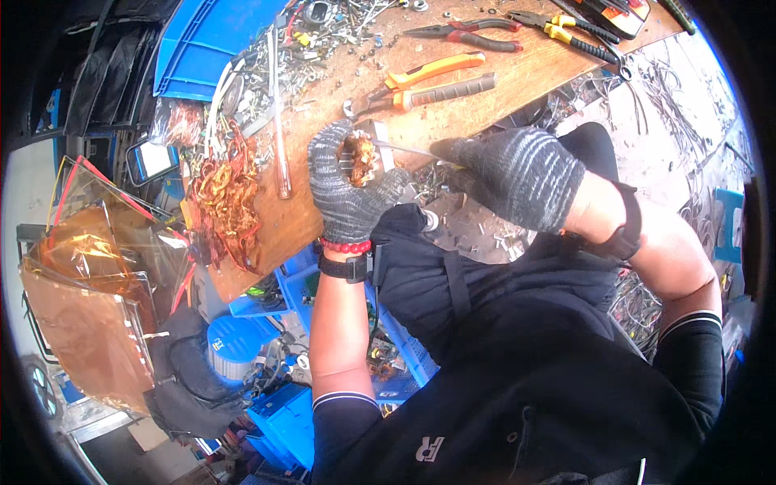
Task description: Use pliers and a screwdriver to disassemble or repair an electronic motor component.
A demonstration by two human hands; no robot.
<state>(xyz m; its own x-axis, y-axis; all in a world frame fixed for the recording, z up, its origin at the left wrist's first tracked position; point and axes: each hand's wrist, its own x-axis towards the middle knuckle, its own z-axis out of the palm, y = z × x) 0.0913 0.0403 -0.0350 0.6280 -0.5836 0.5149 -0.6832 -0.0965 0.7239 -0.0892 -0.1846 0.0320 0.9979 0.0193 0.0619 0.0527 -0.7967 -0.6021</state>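
Observation:
My left hand, in a grey knit glove, is closed around a small metal part with copper-coloured windings. A bright metal plate or casing edge shows on its right side. My right hand, gloved alike, grips a tool with a thin metal shaft, which looks like a screwdriver. The shaft points left, and its end meets the part or lies right beside it; the exact contact is too small to tell. The handle is mostly hidden in my fist. Just beyond my left hand lie orange-handled cutting pliers on the wooden bench.
Red-handled long-nose pliers and yellow-black pliers lie farther back. A clear-handled screwdriver and a heap of copper scraps are to the left. A blue bin stands at the far left. Cables litter the floor at right.

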